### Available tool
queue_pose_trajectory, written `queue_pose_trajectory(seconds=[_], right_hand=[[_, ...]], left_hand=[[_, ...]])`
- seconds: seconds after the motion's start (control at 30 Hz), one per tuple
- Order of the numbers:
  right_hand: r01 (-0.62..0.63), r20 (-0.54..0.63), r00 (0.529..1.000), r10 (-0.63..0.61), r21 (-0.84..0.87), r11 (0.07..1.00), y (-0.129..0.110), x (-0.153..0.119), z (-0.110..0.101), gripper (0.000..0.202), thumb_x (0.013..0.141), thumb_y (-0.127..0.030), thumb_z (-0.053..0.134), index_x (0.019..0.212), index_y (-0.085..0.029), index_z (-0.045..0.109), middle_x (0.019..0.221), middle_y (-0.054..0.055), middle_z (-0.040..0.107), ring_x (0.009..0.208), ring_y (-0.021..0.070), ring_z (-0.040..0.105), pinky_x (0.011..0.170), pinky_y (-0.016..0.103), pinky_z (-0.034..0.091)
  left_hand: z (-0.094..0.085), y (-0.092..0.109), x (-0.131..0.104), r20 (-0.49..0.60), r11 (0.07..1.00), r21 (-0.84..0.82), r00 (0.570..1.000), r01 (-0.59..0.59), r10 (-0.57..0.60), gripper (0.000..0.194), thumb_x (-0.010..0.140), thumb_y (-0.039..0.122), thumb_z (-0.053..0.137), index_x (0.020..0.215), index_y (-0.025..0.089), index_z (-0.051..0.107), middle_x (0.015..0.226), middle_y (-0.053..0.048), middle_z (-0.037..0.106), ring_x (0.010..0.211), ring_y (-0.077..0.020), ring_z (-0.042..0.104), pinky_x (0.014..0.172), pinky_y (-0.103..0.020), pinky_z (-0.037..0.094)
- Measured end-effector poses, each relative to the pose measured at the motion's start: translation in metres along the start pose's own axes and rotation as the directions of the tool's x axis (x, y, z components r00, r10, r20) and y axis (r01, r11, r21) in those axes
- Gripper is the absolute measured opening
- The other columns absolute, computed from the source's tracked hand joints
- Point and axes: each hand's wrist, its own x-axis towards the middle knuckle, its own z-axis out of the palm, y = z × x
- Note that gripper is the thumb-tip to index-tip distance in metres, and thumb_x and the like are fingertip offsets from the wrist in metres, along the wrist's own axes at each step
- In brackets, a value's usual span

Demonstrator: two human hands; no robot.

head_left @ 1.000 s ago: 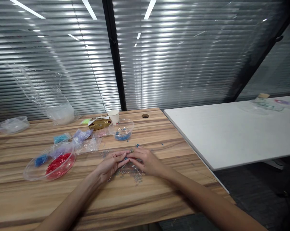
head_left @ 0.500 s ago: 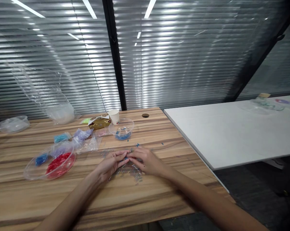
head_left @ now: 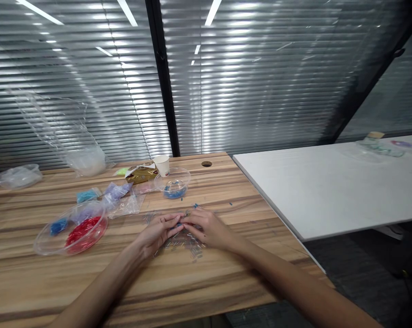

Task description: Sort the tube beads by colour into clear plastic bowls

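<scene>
My left hand [head_left: 161, 232] and my right hand [head_left: 204, 228] meet fingertip to fingertip just above the wooden table. Both are closed in a pinch. A bit of blue shows between the fingertips, too small to make out and partly hidden by the fingers. Under and around the hands lies a scatter of small clear tube-like pieces [head_left: 195, 249]. Close beyond my right fingers are a few tiny blue pieces [head_left: 195, 206]. Farther back stands a clear plastic bowl [head_left: 185, 176] with more blue pieces [head_left: 174, 191] in it.
To the left sits a clear container [head_left: 42, 248] with red pieces [head_left: 84, 233] and a blue clump. Behind it lie small plastic bags [head_left: 115, 193], a gold packet [head_left: 141, 173] and a paper cup [head_left: 162, 166]. A white table [head_left: 315, 196] adjoins at the right.
</scene>
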Motion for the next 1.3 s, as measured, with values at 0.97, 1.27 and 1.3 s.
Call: queue_pose_trajectory(seconds=[0.97, 1.27, 1.3], right_hand=[[-0.019, 0.029, 0.999, 0.019, -0.004, 1.0, 0.0001, -0.001, -0.0015, 0.022, 0.089, -0.023, 0.042, 0.097, -0.015, 0.061, 0.087, 0.007, 0.061, 0.082, 0.0125, 0.055, 0.074, 0.024, 0.043], [-0.015, 0.025, 1.0, 0.015, 0.003, 1.0, 0.0003, -0.0008, -0.0015, 0.022, 0.089, -0.023, 0.042, 0.098, -0.015, 0.06, 0.087, 0.006, 0.061, 0.082, 0.012, 0.054, 0.073, 0.023, 0.043], [-0.016, 0.025, 1.0, 0.016, 0.003, 1.0, 0.0002, -0.0008, -0.0016, 0.022, 0.089, -0.023, 0.042, 0.098, -0.015, 0.06, 0.087, 0.006, 0.061, 0.081, 0.012, 0.055, 0.073, 0.023, 0.043]], left_hand=[[-0.0006, -0.0014, 0.0003, 0.022, 0.999, 0.036, 1.0, -0.006, 0.005, 0.016, 0.074, 0.001, 0.058, 0.084, 0.009, 0.067, 0.092, -0.008, 0.064, 0.083, -0.0109, 0.06, 0.077, -0.019, 0.051], [-0.0018, -0.0018, 0.0011, 0.029, 0.999, 0.047, 1.0, -0.004, 0.003, 0.014, 0.074, 0.003, 0.059, 0.084, 0.01, 0.068, 0.096, -0.009, 0.064, 0.086, -0.012, 0.06, 0.079, -0.02, 0.051], [-0.0018, -0.0017, 0.0011, 0.034, 0.999, 0.048, 0.999, -0.005, 0.004, 0.014, 0.074, 0.003, 0.059, 0.084, 0.01, 0.068, 0.096, -0.009, 0.064, 0.086, -0.012, 0.06, 0.079, -0.019, 0.051]])
